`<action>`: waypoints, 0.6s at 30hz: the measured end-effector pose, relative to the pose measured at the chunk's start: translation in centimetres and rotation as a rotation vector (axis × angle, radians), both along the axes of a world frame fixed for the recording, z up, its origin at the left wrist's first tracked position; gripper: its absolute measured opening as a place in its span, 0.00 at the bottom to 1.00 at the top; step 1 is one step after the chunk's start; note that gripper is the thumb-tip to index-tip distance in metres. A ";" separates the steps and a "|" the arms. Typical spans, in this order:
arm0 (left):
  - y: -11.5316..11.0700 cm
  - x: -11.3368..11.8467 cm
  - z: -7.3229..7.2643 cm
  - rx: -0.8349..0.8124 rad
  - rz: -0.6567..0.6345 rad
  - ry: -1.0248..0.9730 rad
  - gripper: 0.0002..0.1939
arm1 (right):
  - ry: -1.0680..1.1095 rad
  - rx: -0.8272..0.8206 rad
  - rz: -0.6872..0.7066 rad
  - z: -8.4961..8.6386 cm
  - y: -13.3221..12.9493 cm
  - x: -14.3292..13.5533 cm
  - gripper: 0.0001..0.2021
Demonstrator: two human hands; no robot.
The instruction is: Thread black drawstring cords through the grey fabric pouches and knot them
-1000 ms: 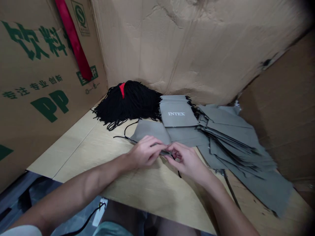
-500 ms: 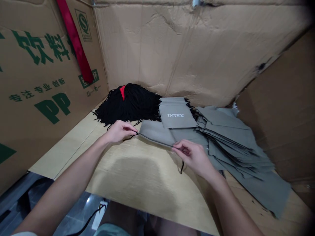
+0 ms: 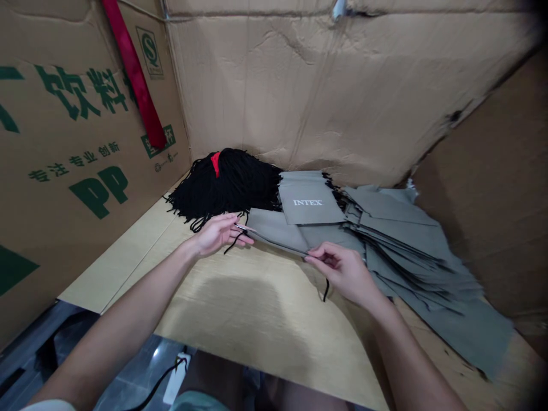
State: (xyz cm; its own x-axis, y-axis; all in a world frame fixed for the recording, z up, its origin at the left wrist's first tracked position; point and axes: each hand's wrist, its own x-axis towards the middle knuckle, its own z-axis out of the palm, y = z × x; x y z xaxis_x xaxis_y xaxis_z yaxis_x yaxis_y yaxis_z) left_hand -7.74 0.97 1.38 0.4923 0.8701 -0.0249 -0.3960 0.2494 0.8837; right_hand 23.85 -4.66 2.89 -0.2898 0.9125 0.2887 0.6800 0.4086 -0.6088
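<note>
A flat grey fabric pouch is held just above the table by its near edge. My right hand pinches that edge near its right end, and a black cord end hangs below the fingers. At the pouch's left corner is my left hand, thumb and fingers around a thin metal rod, lower fingers stretched out. The rod points into the pouch's edge; its tip is hidden. Another piece of black cord dangles beside the left fingers.
A bundle of black cords with a red tie lies behind. Right of it is a stack of grey pouches marked INTEX, then a loose pile of grey pouches. Cardboard walls enclose the wooden table. A red strap hangs left.
My left hand has shifted from pinching the black cord at the pouch's corner to the metal rod now showing there, its lower fingers spreading. My right hand keeps its pinch.
</note>
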 end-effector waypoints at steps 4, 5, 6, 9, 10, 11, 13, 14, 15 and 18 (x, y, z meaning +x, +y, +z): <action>0.0 0.5 -0.2 0.058 0.048 -0.032 0.12 | 0.020 -0.005 -0.034 -0.2 0.0 0.0 0.14; 0.0 0.7 -0.3 0.078 0.092 -0.022 0.11 | 0.029 -0.007 -0.043 -0.3 0.1 0.0 0.14; 0.0 0.9 -0.4 0.091 0.138 -0.006 0.12 | 0.037 -0.010 -0.050 -0.4 0.1 0.1 0.15; 0.0 1.4 -0.6 0.083 0.241 0.040 0.12 | 0.050 -0.022 -0.053 -0.7 0.2 0.2 0.15; 0.0 1.6 -0.6 0.074 0.272 0.043 0.12 | 0.060 -0.025 -0.053 -0.7 0.2 0.2 0.15; 0.0 1.8 -0.7 0.062 0.296 0.041 0.11 | 0.076 -0.028 -0.054 -0.7 0.2 0.1 0.14; -0.1 2.1 -0.7 0.030 0.327 0.019 0.10 | 0.121 -0.026 -0.058 -0.6 0.2 0.0 0.14; -0.2 2.2 -0.7 0.017 0.329 0.001 0.10 | 0.143 -0.024 -0.060 -0.6 0.2 -0.1 0.13; -0.2 2.3 -0.6 0.010 0.322 -0.019 0.10 | 0.162 -0.022 -0.062 -0.6 0.2 -0.2 0.13; -0.4 2.3 -0.4 0.014 0.271 -0.078 0.10 | 0.196 -0.025 -0.064 -0.6 0.2 -0.1 0.12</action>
State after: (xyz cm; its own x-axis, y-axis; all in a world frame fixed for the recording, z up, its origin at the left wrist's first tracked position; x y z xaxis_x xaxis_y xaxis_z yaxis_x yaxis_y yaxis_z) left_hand -5.47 0.55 0.94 0.2412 0.9703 0.0173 -0.5140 0.1126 0.8504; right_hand 23.72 -4.46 2.31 -0.1720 0.9346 0.3114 0.5716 0.3521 -0.7411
